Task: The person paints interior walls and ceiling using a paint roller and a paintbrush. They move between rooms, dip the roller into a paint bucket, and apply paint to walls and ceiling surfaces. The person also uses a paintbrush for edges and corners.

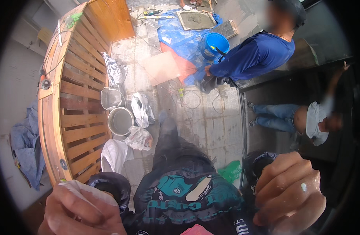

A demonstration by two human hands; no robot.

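Note:
My left hand (pixel 84 207) is raised close in at the lower left, its fingers curled in; whitish residue coats the skin. At the lower right, my right hand (pixel 289 192) is closed in a fist, with a white blob on one knuckle. Whatever either hand holds, if anything, is hidden behind the curled fingers. Dark sleeves end at both wrists. Between the hands shows my dark printed shirt (pixel 187 196). Beyond the left hand lies a white sack (pixel 114 156) on the paved floor, and a green plastic bag (pixel 230 171) is nearest to the right hand.
A wooden slatted railing (pixel 84 124) on the left carries an angle grinder (pixel 44 81). Grey buckets (pixel 121 121) stand beside it. Ahead, a person in blue (pixel 254 55) bends near a blue bucket (pixel 215 45); wet mortar fills a tray (pixel 195 19). Dark glass (pixel 325 90) at right shows another person. Cables cross the floor.

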